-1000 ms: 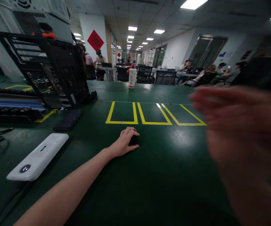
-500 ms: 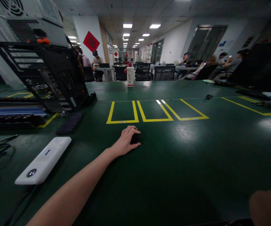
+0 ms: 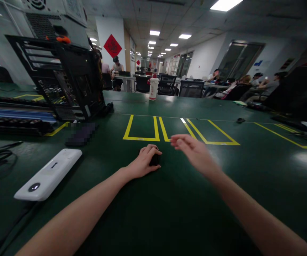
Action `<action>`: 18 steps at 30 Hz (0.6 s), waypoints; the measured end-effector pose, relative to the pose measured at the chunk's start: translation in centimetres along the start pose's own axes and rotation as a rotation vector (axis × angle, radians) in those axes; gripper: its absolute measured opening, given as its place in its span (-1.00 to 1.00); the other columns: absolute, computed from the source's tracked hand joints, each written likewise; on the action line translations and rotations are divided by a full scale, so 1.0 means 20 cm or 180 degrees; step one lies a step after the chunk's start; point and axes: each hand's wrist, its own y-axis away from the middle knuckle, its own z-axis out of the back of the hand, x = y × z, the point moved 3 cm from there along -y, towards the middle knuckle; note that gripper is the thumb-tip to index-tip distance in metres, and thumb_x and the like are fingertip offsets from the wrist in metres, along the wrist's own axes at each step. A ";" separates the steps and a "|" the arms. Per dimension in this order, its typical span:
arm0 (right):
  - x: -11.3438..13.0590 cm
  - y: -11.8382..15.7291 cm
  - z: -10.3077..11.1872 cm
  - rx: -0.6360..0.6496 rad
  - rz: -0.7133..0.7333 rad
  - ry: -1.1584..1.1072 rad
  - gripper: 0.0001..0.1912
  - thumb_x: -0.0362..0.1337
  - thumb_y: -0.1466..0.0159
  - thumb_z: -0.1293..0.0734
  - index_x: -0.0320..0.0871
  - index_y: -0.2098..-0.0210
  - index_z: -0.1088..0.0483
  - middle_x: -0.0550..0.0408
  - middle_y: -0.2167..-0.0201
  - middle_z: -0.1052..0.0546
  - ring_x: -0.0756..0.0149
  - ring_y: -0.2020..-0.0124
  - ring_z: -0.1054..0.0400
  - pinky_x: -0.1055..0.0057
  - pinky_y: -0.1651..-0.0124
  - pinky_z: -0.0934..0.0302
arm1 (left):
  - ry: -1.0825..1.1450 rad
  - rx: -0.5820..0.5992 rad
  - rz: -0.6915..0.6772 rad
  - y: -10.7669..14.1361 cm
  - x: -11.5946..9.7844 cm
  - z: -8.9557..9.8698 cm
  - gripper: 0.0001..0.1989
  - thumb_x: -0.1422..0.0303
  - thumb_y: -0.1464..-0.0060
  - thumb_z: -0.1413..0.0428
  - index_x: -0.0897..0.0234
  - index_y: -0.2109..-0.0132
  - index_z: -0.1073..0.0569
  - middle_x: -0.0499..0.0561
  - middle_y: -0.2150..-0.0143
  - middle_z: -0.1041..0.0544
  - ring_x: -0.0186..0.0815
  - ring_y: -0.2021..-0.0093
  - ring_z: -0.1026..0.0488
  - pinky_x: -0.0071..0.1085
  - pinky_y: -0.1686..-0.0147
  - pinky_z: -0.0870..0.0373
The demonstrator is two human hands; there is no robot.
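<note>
My left hand (image 3: 145,161) rests on the green tabletop, its thumb and fingers closed around a small black object (image 3: 154,159). Much of that object is covered by the hand, so its exact kind is unclear. To the right, my right hand (image 3: 189,148) is in the air over the table, a little blurred. Its fingers reach toward the left hand, slightly bent, with nothing seen in them. A gap separates it from the black object. Yellow tape outlines (image 3: 141,139) lie just beyond both hands.
At the left are a white power bank (image 3: 49,174) with a cable, a dark flat pixelated item (image 3: 80,134) and an opened black computer case (image 3: 73,81). A white bottle (image 3: 153,89) stands at the far edge. People sit at desks beyond.
My right hand has come in from the lower right corner to near the left hand. The left hand still grips the black object in about the same place. The view has tilted slightly.
</note>
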 end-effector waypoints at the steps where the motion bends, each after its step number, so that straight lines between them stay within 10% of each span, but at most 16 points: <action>1: -0.03 0.00 -0.05 0.0084 -0.0102 0.0077 -0.71 -0.17 -0.23 -0.13 -0.13 0.12 -0.31 0.01 0.21 -0.42 0.29 0.19 -0.32 0.25 0.12 -0.21 | -0.0018 -0.0018 -0.0024 0.00 0.00 0.00 -0.59 0.37 0.05 -0.12 0.17 0.05 -0.17 0.07 -0.02 -0.17 -0.17 -0.09 -0.14 -0.09 -0.08 -0.09; 7: -0.15 0.00 -0.24 0.0270 -0.0415 -0.0225 -0.70 -0.09 -0.21 -0.12 -0.15 0.24 -0.31 0.07 0.30 -0.41 0.30 0.25 -0.33 0.28 0.17 -0.22 | 0.0045 -0.0024 -0.0046 0.00 -0.03 0.01 -0.53 0.42 0.05 -0.11 0.19 0.00 -0.12 0.07 -0.01 -0.20 -0.19 -0.08 -0.15 -0.12 -0.10 -0.09; 18: -0.11 0.01 -0.25 0.0648 -0.0424 -0.1081 -0.64 -0.30 -0.13 -0.26 -0.04 0.07 -0.20 0.08 0.05 -0.29 0.26 0.03 -0.24 0.19 -0.02 -0.18 | 0.0403 -0.0071 0.0317 -0.01 -0.02 0.02 -0.43 0.38 0.08 -0.14 0.15 -0.06 -0.06 0.07 -0.02 -0.21 -0.14 -0.04 -0.21 -0.10 -0.03 -0.20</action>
